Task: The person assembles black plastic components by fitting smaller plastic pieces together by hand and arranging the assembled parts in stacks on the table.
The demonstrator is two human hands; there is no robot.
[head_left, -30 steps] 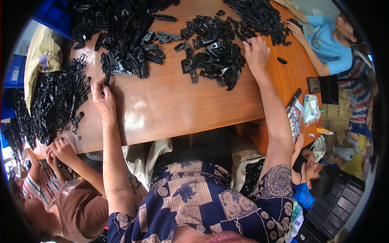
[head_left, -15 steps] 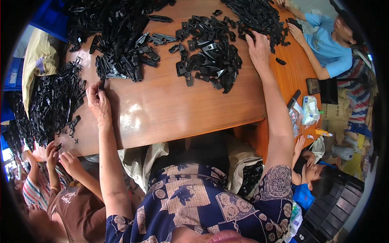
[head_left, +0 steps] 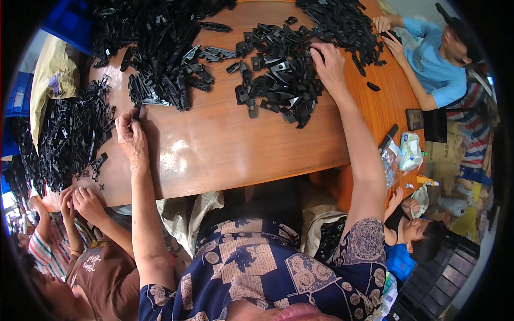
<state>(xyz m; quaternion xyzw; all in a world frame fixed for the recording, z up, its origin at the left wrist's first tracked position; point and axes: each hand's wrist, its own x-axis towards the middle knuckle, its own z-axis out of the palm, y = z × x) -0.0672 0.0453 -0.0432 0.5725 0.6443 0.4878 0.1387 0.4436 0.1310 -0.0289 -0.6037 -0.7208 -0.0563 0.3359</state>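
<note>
My left hand (head_left: 131,136) rests on the wooden table (head_left: 225,144), its fingertips pinching a small black plastic part (head_left: 136,111) at the near edge of a large heap of black plastic parts (head_left: 160,48). My right hand (head_left: 327,67) reaches far across and lies with curled fingers on a second heap of black parts (head_left: 278,75) in the middle of the table; what its fingers hold is hidden.
A third heap (head_left: 342,24) lies at the far right, where a person in a blue shirt (head_left: 433,64) works. More black parts (head_left: 64,139) pile at the left edge beside another person's hands (head_left: 80,200). A phone and packets (head_left: 399,152) sit at the right.
My left hand has slid forward toward the left heap and taken a black part in its fingertips. My right hand has moved slightly left onto the middle heap.
</note>
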